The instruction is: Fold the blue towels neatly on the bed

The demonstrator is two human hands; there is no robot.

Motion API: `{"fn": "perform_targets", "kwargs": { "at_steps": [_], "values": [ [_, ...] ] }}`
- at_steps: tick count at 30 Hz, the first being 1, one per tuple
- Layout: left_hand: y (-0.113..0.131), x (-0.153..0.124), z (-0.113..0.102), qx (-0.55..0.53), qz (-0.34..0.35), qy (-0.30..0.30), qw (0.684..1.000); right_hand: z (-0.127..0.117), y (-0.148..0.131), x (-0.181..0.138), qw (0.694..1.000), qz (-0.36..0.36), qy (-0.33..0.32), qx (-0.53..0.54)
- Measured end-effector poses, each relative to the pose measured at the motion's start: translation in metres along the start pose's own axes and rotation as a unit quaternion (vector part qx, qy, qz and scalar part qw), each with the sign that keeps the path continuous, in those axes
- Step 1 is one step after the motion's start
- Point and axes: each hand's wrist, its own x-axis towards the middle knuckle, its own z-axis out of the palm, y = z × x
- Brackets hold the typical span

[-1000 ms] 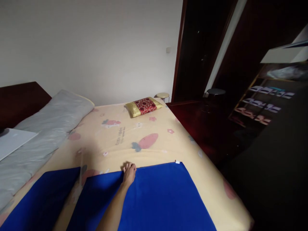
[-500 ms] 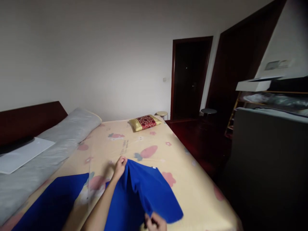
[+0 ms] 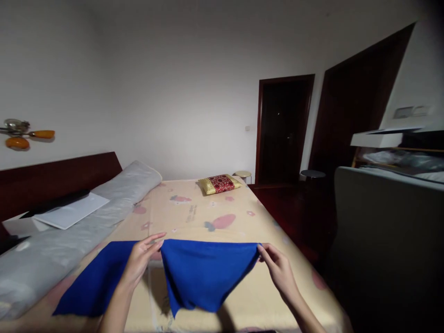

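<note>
A piece of blue cloth (image 3: pixel 208 273) hangs between my hands, its top edge stretched nearly straight and its lower part drooping over the bed. My left hand (image 3: pixel 143 256) pinches its upper left corner between thumb and fingers. At the upper right corner, my right hand (image 3: pixel 275 263) grips it the same way. A second blue cloth (image 3: pixel 93 282) lies flat on the bed to the left, partly behind my left forearm. What kind of garment or cloth these are, I cannot tell.
The bed (image 3: pixel 194 226) has a cream sheet with pink prints. A gold and red pillow (image 3: pixel 220 184) lies at its far end. Along the left runs a grey bolster (image 3: pixel 114 194) with a white flat sheet (image 3: pixel 72 210) on it. A dark grey panel (image 3: pixel 385 240) stands right.
The cloth was bunched and resting on the bed; now it is lifted and spread sideways. My right hand has risen and moved right, my left hand left. The view has shifted left.
</note>
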Motion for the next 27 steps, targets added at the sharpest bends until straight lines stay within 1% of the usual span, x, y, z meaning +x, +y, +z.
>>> {"fn": "perform_targets", "kwargs": {
  "at_steps": [3, 5, 7, 9, 12, 16, 19, 21, 24, 27],
  "values": [
    [-0.006, -0.015, 0.005, 0.029, -0.014, -0.040, 0.999, -0.008, 0.002, -0.013, 0.999, 0.001, 0.030, 0.014],
    [-0.008, -0.023, 0.009, 0.047, -0.019, -0.052, 0.997, -0.012, 0.002, -0.016, 0.997, 0.027, 0.054, 0.045],
    [-0.009, -0.030, 0.012, 0.067, -0.038, -0.068, 0.995, -0.015, 0.000, -0.018, 0.992, 0.061, 0.082, 0.078],
    [-0.008, -0.035, 0.014, 0.084, -0.055, -0.087, 0.991, -0.018, -0.003, -0.018, 0.988, 0.084, 0.098, 0.084],
    [-0.005, -0.038, 0.014, 0.101, -0.052, -0.092, 0.989, -0.025, -0.007, -0.016, 0.992, 0.092, 0.073, 0.048],
    [-0.003, -0.039, 0.012, 0.127, -0.020, -0.058, 0.990, -0.034, -0.009, -0.013, 0.991, 0.128, -0.001, 0.027],
    [-0.003, -0.040, 0.011, 0.152, 0.008, -0.034, 0.988, -0.038, -0.010, -0.012, 0.989, 0.144, -0.021, 0.012],
    [-0.005, -0.041, 0.010, 0.187, 0.031, -0.022, 0.982, -0.041, -0.011, -0.012, 0.991, 0.129, -0.017, -0.010],
    [-0.006, -0.043, 0.008, 0.241, 0.073, -0.002, 0.968, -0.044, -0.014, -0.013, 0.995, 0.083, -0.026, -0.051],
    [0.000, -0.046, 0.005, 0.251, 0.123, -0.001, 0.960, -0.047, -0.021, -0.015, 0.991, 0.041, -0.043, -0.117]
  ]
}}
